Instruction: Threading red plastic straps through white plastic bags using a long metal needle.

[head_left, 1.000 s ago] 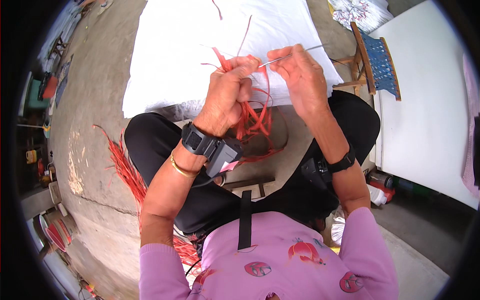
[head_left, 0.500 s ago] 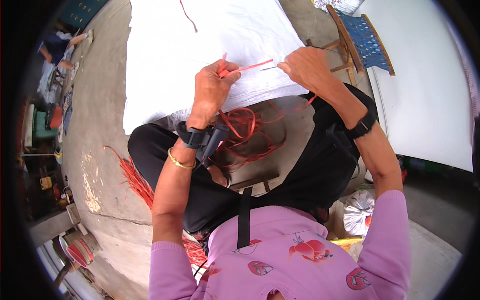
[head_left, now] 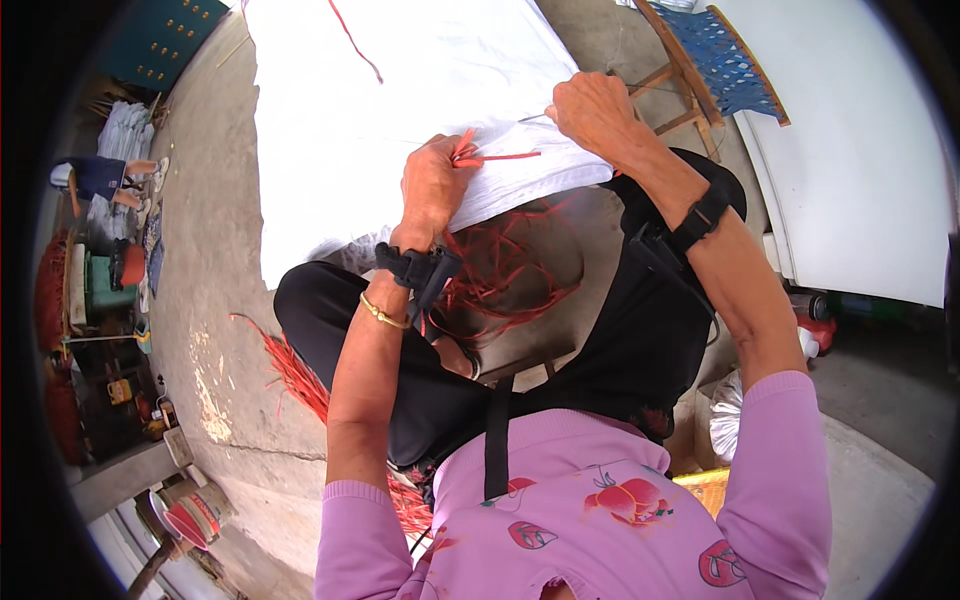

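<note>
Red strips [head_left: 510, 156] poke out of my left hand [head_left: 436, 187], which clamps them over the white cloth [head_left: 340, 180]. Well apart, my right hand [head_left: 595, 112] sits farther forward, knuckles up, curled tight on a thin grey rod [head_left: 534, 118] that points leftward. My left forearm [head_left: 365, 375] extends nearly straight ahead; the right forearm [head_left: 745, 285] slants inward. Tangled red strands [head_left: 490, 265] lie below, nearer me than both hands.

- I now have the right hand [head_left: 595, 110], fingers newly curled, well apart from the left hand [head_left: 437, 178]; a second ago they nearly met.
- The thin metal rod [head_left: 533, 118] has moved clear of the left hand.
- A red strip [head_left: 510, 156] now juts rightward there.
</note>
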`<state>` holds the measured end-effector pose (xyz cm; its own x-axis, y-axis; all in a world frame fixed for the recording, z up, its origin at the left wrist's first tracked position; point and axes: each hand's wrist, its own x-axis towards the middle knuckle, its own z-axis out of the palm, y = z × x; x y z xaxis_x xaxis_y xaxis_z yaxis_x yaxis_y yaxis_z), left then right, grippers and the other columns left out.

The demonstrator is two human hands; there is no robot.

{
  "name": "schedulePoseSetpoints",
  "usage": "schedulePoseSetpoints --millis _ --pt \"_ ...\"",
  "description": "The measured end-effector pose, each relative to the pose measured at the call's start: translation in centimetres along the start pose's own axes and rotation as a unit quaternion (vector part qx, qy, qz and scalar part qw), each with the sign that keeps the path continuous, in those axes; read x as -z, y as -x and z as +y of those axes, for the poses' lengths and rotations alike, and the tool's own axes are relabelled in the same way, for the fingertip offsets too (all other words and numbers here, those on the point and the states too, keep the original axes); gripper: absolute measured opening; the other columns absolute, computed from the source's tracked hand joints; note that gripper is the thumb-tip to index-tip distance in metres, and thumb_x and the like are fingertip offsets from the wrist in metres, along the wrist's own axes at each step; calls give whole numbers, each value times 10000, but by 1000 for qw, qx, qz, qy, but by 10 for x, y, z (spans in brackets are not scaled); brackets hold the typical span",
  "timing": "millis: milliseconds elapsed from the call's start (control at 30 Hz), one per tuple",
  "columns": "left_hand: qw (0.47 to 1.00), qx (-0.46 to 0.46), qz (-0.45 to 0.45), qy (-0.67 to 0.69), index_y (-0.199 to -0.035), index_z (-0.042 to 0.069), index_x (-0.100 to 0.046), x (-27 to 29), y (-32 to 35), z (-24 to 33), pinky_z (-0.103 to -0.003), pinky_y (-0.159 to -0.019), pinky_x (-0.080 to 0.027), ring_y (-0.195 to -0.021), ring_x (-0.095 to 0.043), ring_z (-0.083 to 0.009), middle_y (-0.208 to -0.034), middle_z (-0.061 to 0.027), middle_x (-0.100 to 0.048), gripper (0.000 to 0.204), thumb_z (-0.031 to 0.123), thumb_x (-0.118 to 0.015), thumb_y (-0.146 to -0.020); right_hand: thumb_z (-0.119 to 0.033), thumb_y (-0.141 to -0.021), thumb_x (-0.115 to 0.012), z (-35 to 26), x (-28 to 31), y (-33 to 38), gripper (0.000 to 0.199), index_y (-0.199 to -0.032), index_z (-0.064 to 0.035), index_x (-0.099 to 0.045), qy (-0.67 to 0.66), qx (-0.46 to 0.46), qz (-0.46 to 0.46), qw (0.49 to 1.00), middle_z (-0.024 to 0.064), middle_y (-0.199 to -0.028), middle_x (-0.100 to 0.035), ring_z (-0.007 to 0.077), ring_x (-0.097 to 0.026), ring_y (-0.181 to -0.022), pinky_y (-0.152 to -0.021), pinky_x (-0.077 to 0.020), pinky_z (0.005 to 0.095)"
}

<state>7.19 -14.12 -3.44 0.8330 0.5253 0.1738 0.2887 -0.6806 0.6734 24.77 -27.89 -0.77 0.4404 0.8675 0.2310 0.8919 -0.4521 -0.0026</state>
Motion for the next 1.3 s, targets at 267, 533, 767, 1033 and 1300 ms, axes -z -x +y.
schedulePoseSetpoints --millis 267,533,767,1033,1300 --pt "967 128 -77 205 -698 45 -637 13 -13 -14 -227 -529 -311 -576 -356 -49 -601 62 -459 140 154 -675 -777 -235 -730 -608 3 8 -4 246 -665 -4 -658 -17 -65 -21 997 199 -666 -626 328 -635 -643 -554 -483 413" --pt "983 47 112 136 -812 -16 -657 28 -6 20 -243 -570 -389 -608 -442 -78 -635 -3 -558 126 108 -658 -790 -200 -740 -571 -29 18 -16 171 -725 -44 -639 6 13 30 999 145 -694 -632 302 -636 -678 -572 -492 405" --pt "964 -153 208 -56 -1044 82 -573 36 2 53 -332 -571 -475 -672 -598 -233 -1003 -85 -584 353 143 -711 -725 -113 -719 -567 -10 45 -15 84 -708 -36 -599 -14 -68 175 982 128 -711 -608 294 -620 -686 -561 -484 407" --pt "960 -76 266 -39 -818 64 -591 14 -19 70 -402 -547 -443 -630 -588 -319 -766 -122 -602 57 88 -610 -770 -82 -677 -615 -16 43 -8 148 -816 -44 -582 -165 -112 186 962 143 -724 -623 340 -613 -704 -621 -479 427" --pt "887 155 199 387 -705 61 -519 12 -29 51 -244 -400 -235 -416 -336 -53 -513 37 -400 245 214 -495 -895 -63 -703 -609 -58 40 -20 206 -903 -53 -561 -396 -129 94 904 152 -723 -635 341 -619 -720 -672 -468 427"
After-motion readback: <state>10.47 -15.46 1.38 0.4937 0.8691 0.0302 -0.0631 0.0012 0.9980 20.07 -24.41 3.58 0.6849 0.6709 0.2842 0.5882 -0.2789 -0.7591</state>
